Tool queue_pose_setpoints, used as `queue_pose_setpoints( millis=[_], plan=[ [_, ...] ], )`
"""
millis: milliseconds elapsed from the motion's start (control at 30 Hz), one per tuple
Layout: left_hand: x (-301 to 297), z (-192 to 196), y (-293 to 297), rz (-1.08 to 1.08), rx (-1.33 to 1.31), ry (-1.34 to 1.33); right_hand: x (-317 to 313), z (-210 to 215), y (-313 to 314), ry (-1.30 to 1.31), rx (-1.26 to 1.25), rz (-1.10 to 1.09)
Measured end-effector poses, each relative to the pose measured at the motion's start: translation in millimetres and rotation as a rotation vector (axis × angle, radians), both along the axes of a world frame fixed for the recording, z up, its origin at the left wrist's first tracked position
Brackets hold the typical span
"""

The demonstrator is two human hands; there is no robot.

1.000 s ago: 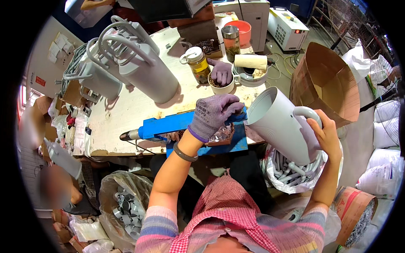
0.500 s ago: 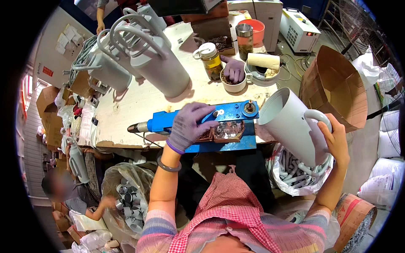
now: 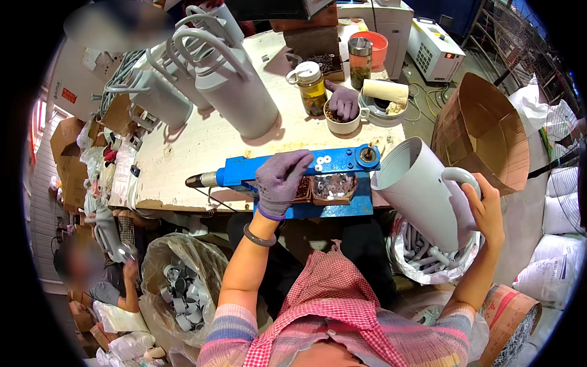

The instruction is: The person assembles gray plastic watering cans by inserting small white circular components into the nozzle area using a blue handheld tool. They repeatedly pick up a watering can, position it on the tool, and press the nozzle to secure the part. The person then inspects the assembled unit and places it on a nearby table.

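Note:
My right hand, bare, is wrapped round the handle of a grey jug. The jug is tilted, its open mouth toward the right end of a blue machine arm, where an upright metal pin stands. My left hand, in a grey-purple glove, is over the middle of that arm with its fingertips pinched together. Whatever is between them is hidden. Just right of the fingertips, white washers lie on the arm. Below sits a small parts tray of washers, beside one of dark screws.
Tall grey jugs stand at the table's back left. A glove rests in a white mug near two jars. A bag of grey handles is below right; a bag of grey rings is lower left, near another person.
My left hand has gone from spread fingers to a pinch and shifted slightly right. More white washers show on the blue arm. My right hand still holds the jug, moved only slightly.

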State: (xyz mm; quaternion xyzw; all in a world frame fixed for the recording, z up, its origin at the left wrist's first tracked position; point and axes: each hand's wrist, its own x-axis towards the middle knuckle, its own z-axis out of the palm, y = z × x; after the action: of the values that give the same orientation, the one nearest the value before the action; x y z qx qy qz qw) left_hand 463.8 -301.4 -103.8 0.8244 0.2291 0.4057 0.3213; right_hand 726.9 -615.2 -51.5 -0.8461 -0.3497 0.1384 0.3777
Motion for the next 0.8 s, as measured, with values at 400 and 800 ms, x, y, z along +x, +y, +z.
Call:
queue_pose_setpoints(
  millis=[400,800],
  plan=[
    [79.3,9.8,-25.4,-0.316,0.139,0.038,9.4,5.8,8.4,-0.013,0.053,0.063],
    [72.7,10.9,-34.4,-0.317,-0.328,-0.063,17.6,68.4,97.4,-0.203,-0.103,0.342]
  ],
)
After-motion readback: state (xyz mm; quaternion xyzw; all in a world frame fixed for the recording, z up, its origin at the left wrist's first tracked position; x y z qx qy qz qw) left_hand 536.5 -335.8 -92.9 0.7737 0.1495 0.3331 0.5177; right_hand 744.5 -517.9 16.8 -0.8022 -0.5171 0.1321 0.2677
